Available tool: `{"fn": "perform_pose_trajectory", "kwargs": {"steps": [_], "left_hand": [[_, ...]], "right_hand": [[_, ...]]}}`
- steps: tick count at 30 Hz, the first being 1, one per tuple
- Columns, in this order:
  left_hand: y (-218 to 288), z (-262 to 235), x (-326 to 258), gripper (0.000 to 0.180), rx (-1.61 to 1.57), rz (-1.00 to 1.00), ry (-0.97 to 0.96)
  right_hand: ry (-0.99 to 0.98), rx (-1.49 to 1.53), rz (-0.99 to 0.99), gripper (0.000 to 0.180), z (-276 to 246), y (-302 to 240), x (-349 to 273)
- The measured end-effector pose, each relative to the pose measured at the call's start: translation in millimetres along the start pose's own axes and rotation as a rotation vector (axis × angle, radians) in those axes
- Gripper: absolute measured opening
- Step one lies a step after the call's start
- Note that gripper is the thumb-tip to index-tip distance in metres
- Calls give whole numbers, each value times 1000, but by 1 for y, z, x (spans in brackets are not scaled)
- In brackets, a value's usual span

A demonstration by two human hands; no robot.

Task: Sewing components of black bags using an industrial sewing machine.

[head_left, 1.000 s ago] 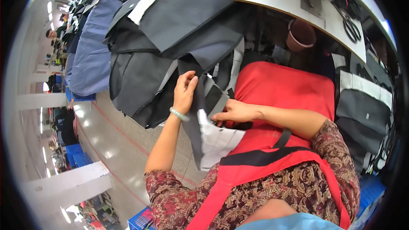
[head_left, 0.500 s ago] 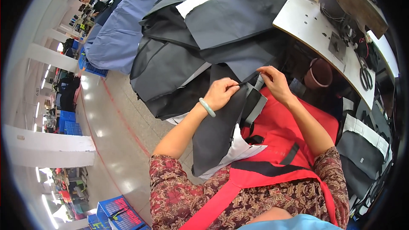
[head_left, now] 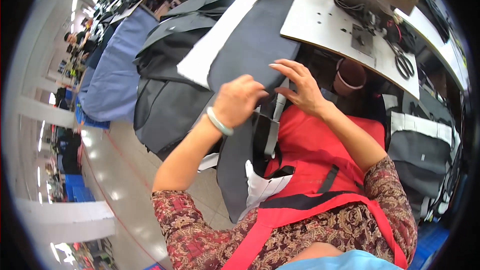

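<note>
Out on the left, a pale blue-grey cloth cover drapes down above the speckled grey floor. Next along, a big heap of black and dark grey fabric panels slumps toward the person. Across its top lies a long white fabric strip, running down the left side of the smooth dark grey fabric panel. And here's the left hand, a pale green bangle at its wrist: fingers bent, tips drawn in close by the panel's near edge. Whether that grip pinches cloth, I cannot tell; the fingertips blur. The panel sits on the heap just beyond both hands, its long axis slanting from the near end, by the fingers, up and right toward the white worktop. Over to the right hand: released, thumb and fingers spread wide, palm turned toward the left hand, nothing visible inside that grip. Below it, red cloth covers the lap. Farther right, a brownish round bucket stands under the worktop, and black-handled scissors lie on top.
</note>
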State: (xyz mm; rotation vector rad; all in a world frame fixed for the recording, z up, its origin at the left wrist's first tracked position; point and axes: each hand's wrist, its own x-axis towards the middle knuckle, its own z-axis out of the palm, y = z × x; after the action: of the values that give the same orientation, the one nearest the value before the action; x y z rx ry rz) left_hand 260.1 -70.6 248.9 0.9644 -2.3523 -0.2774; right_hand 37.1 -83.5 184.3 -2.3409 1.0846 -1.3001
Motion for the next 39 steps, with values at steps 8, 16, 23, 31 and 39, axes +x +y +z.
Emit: {"fn": "perform_pose_trajectory", "kwargs": {"steps": [8,16,23,31,39], "left_hand": [[80,2,27,6,-682,-270,-205],[85,44,75,28,-257,223,-446],[35,116,70,52,-377,-184,-853],[121,207,60,26,-638,190,-1076],[95,149,205,28,-1247,-174,-339]], "right_hand": [[-90,210,-28,17,-60,-25,-56],[-22,101,392,20,-185,-89,-146],[442,-455,756,22,-320,-167,-218],[190,-494,604,18,-324,-95,-104],[-9,-73,663,24,-305,12,-56]]}}
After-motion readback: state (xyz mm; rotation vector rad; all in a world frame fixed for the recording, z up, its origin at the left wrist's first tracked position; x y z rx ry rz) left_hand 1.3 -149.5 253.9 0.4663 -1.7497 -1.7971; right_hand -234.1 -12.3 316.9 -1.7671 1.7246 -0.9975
